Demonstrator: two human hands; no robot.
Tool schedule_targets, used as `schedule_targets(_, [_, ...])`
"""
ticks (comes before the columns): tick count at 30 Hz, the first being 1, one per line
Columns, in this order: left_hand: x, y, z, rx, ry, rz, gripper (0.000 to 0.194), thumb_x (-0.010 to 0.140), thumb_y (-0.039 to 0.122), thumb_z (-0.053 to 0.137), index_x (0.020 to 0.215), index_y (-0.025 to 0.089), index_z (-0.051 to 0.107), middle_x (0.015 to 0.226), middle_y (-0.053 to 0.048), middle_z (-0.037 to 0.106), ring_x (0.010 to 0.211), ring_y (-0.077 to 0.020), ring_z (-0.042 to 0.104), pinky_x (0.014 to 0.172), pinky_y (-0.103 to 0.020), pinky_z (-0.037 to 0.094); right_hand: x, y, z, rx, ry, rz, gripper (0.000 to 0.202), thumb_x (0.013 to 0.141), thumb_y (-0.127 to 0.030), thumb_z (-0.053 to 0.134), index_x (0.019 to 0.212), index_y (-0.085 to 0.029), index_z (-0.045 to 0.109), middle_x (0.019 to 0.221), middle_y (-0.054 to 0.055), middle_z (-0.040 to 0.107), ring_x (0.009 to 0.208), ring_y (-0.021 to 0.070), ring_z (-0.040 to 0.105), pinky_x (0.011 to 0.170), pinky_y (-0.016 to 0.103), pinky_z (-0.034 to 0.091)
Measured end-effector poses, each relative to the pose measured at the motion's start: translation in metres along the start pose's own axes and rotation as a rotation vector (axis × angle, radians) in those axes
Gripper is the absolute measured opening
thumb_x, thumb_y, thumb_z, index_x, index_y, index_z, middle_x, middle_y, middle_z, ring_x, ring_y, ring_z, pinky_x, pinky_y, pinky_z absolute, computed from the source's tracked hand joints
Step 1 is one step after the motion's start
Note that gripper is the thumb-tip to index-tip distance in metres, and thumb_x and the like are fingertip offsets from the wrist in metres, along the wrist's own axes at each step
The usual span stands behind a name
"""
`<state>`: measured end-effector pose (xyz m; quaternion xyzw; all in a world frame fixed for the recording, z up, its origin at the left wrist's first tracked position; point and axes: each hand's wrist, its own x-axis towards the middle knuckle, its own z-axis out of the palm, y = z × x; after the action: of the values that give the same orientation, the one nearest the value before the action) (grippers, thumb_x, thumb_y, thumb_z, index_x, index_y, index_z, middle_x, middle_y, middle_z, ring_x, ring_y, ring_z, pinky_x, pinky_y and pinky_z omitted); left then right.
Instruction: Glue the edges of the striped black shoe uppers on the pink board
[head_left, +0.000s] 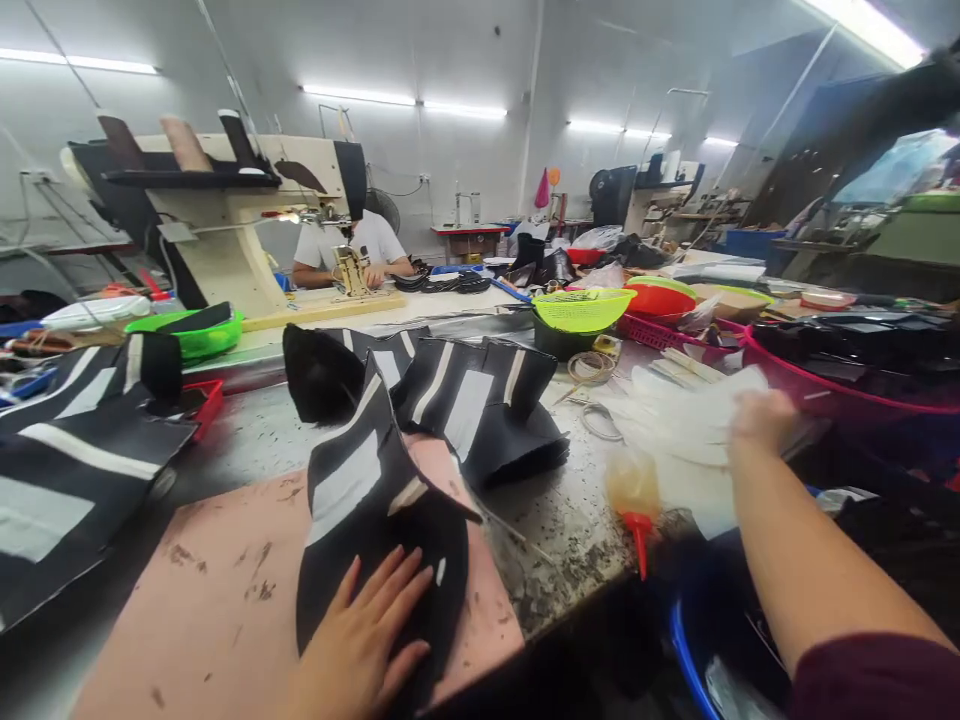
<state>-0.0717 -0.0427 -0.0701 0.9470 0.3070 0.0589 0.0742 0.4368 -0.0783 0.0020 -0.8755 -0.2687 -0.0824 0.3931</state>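
Observation:
My left hand (367,625) lies flat with fingers spread on a black boot-upper piece (397,560), which carries a white patch and pale strips. Under that piece is a pink board (217,590). At the right, my right hand (761,420) is smeared by motion over a pile of thin whitish sheets (675,420); whether it grips one is not clear. A glue bottle (631,485) with a red nozzle lies beside the sheets. Behind my left hand stand more black pieces (480,400) with white strips, and others (67,460) spread at the left.
A sewing machine (225,210) stands at the back left, with a person (351,250) seated behind it. Green baskets (187,335), a pink basket (847,385) of black parts and a blue tub (686,650) surround the worktable. Coiled tape (592,367) lies near the middle.

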Motion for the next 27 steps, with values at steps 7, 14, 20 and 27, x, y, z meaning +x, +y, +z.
schedule_targets(7, [-0.035,-0.005,-0.025,-0.002,0.211,-0.229,0.032,0.087,0.030,0.037,0.100,0.020,0.065,0.110,-0.009,0.062,0.101,-0.0231,0.056,0.088,-0.038,0.047,-0.124,-0.050,-0.027,0.945,-0.150,0.128,0.046,0.057,-0.026,0.058,0.101,-0.024,0.047,0.099,0.006,0.060,0.088,0.0237,0.062,0.068,0.035,0.050])
schedule_targets(14, [-0.064,0.020,-0.035,-0.324,0.074,-0.339,0.049,0.070,0.045,0.063,0.111,0.020,0.059,0.113,-0.010,0.057,0.100,-0.0258,0.053,0.088,-0.038,0.046,-0.306,-0.127,0.011,1.053,-1.355,0.312,0.041,0.055,-0.038,0.069,0.088,-0.017,0.059,0.081,0.007,0.068,0.078,0.0251,0.063,0.071,0.037,0.050])
schedule_targets(20, [-0.073,0.009,-0.034,-0.955,0.345,-0.677,0.042,0.082,0.048,0.043,0.101,0.016,0.063,0.103,-0.009,0.065,0.100,-0.0252,0.057,0.092,-0.036,0.042,-0.334,-0.152,0.032,0.761,-1.396,-0.391,0.032,0.075,-0.039,0.056,0.099,-0.018,0.062,0.100,0.009,0.065,0.093,0.0252,0.059,0.084,0.041,0.046])
schedule_targets(27, [-0.072,-0.003,-0.035,-1.672,0.553,-1.069,0.022,0.071,0.028,0.058,0.083,0.011,0.063,0.079,-0.009,0.069,0.084,-0.0233,0.064,0.081,-0.034,0.050,-0.293,-0.148,0.062,0.210,-1.066,-0.763,0.029,0.074,-0.009,0.046,0.097,-0.017,0.060,0.103,0.008,0.057,0.096,0.0195,0.055,0.089,0.035,0.042])
